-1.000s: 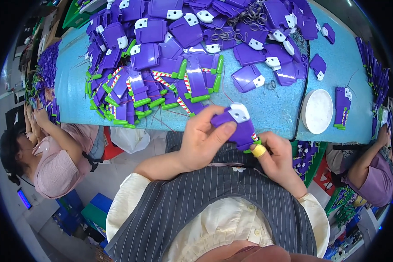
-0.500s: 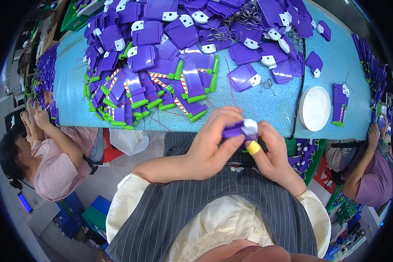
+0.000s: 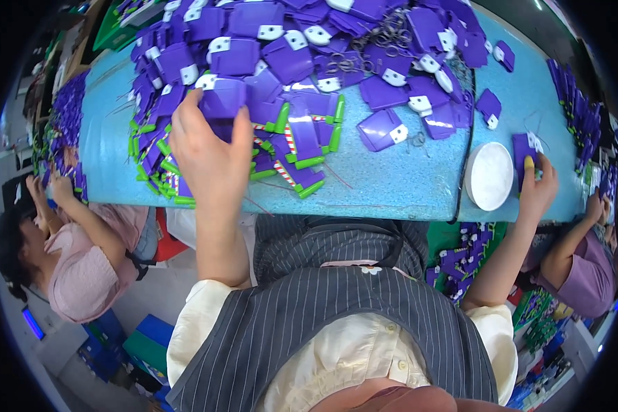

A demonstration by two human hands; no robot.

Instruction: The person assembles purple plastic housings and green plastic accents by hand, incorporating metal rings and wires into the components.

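Working at a speckled blue table [image 3: 391, 175] heaped with purple pouches [image 3: 309, 41], we lay our left hand [image 3: 209, 147], fingers spread, on one purple pouch [image 3: 220, 99]; our right hand [image 3: 539, 189] pinches another pouch [image 3: 525, 147] beside a white dish [image 3: 489, 176]. Co-workers sit either side.

Purple plastic pieces [image 3: 302, 48] heap across the far half of the blue table [image 3: 405, 178], blocking any reach there. A bare strip runs along the near edge between the green-edged stack [image 3: 302, 147] and a white round dish [image 3: 489, 176]. Seated workers close in on both ends of the table.
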